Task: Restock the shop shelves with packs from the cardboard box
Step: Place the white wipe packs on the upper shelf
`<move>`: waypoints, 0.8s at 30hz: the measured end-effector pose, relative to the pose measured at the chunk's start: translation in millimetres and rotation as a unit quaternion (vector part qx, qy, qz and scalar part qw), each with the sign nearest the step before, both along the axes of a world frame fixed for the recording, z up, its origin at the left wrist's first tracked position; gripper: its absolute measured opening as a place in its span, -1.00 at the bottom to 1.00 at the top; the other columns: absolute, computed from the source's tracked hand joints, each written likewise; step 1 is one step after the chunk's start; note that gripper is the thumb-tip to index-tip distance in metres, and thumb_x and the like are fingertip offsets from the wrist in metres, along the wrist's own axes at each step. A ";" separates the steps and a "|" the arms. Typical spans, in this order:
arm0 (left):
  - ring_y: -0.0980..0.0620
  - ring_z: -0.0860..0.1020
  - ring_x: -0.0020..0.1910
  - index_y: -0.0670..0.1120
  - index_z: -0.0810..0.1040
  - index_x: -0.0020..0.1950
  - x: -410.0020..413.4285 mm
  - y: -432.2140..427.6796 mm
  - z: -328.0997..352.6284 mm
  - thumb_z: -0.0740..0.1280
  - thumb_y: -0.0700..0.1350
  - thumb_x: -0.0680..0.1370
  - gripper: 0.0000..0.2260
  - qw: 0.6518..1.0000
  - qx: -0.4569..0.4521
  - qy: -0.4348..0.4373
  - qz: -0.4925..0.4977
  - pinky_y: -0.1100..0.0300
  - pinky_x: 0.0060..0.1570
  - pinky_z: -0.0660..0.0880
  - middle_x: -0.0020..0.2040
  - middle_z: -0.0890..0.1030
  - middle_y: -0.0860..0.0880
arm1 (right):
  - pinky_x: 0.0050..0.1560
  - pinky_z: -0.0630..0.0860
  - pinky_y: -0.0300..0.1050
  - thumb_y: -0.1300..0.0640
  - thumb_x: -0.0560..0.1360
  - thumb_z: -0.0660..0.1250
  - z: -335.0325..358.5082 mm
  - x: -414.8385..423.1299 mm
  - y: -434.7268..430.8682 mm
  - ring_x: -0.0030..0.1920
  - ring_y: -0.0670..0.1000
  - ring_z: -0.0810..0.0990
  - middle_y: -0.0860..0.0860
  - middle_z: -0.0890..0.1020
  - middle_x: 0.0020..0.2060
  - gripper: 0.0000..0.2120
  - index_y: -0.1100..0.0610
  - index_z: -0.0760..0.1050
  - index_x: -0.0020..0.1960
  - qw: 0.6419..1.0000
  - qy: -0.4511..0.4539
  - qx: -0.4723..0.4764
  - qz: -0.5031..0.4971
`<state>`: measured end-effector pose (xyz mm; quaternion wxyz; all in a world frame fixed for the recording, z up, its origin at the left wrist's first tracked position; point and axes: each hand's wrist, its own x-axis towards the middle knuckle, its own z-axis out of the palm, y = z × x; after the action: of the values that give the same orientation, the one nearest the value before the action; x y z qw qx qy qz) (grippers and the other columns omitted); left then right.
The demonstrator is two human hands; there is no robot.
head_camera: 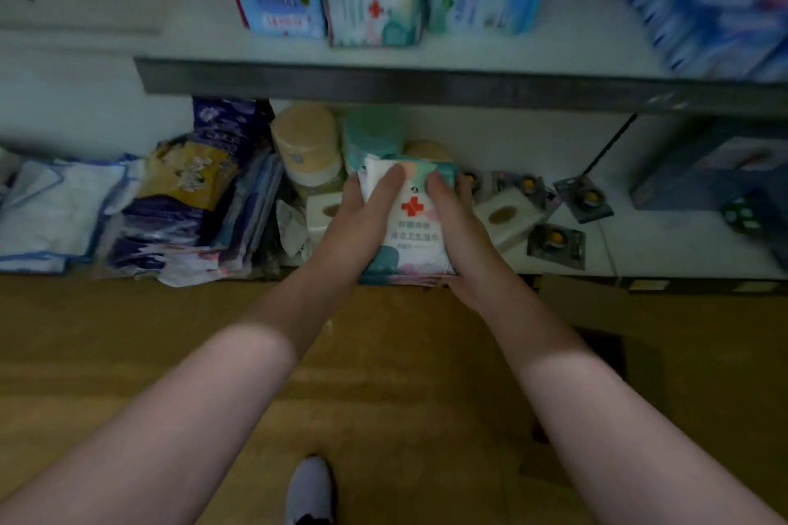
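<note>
At the near edge of the bottom shelf (pixel 665 251), the red-cross pack (pixel 411 222) sits clasped between left hand (pixel 362 217) and right hand (pixel 458 222).

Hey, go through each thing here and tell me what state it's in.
stack of wet-wipe packs: held between both hands.
left hand: grips the stack.
right hand: grips the stack.
cardboard box: flaps open.
upper-shelf red-cross pack: standing upright.
</note>
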<state>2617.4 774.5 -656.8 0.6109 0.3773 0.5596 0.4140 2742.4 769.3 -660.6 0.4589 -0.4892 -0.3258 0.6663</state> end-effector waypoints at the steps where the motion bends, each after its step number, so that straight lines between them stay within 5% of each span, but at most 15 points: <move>1: -0.02 0.65 0.04 0.15 0.34 0.36 2.3 -6.9 30.9 0.34 0.34 0.36 -0.37 1.000 0.004 0.001 -0.007 -0.06 0.12 0.55 0.12 0.64 0.00 | -0.04 0.64 0.03 -0.03 0.60 0.20 30.5 3.6 -5.6 -0.07 0.03 0.69 0.03 0.66 -0.04 -0.78 -0.09 0.30 0.23 1.000 -0.003 0.003 -0.001; 5: 0.05 0.66 -0.03 0.15 0.38 0.32 8.0 -29.0 143.7 0.28 0.24 0.51 -0.59 0.999 0.039 0.013 0.010 0.01 0.07 0.58 0.06 0.67 0.04 | 0.06 0.61 0.08 -0.14 0.52 0.28 140.9 12.3 -22.7 0.01 0.06 0.68 0.06 0.66 0.07 -0.68 -0.09 0.34 0.23 0.999 -0.022 0.044 0.010; 8: 0.08 0.68 -0.12 0.11 0.41 0.29 9.5 -42.6 225.3 0.26 0.24 0.52 -0.60 0.997 0.061 0.034 0.013 0.12 -0.09 0.62 -0.04 0.69 0.04 | 0.05 0.61 0.08 -0.20 0.50 0.29 220.5 13.9 -29.9 -0.07 0.07 0.70 0.04 0.71 -0.08 -0.58 0.05 0.46 0.23 0.997 -0.050 0.044 0.032; 13: -0.02 0.68 -0.09 0.14 0.31 0.30 8.2 -59.1 353.2 0.25 0.24 0.52 -0.59 0.994 0.110 0.017 0.010 -0.09 -0.02 0.61 0.01 0.66 -0.02 | -0.20 0.63 -0.01 0.00 0.62 0.16 350.5 12.3 -44.3 -0.25 0.00 0.66 0.04 0.61 -0.14 -0.83 -0.06 0.27 0.19 0.992 -0.009 0.125 0.032; 24: -0.07 0.68 -0.07 0.08 0.39 0.14 -13.5 -58.8 568.0 0.27 0.16 0.55 -0.74 0.969 0.246 -0.020 0.005 -0.12 -0.02 0.61 0.01 0.66 -0.08 | -0.19 0.63 0.02 0.00 0.62 0.16 565.4 -14.6 -40.5 -0.25 0.00 0.67 0.03 0.60 -0.18 -0.91 -0.03 0.31 0.10 0.960 0.004 0.278 0.018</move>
<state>2603.9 715.7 -88.8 0.5079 0.5047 0.4302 0.5497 2727.8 728.9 -95.2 0.5658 -0.3334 -0.5054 0.5597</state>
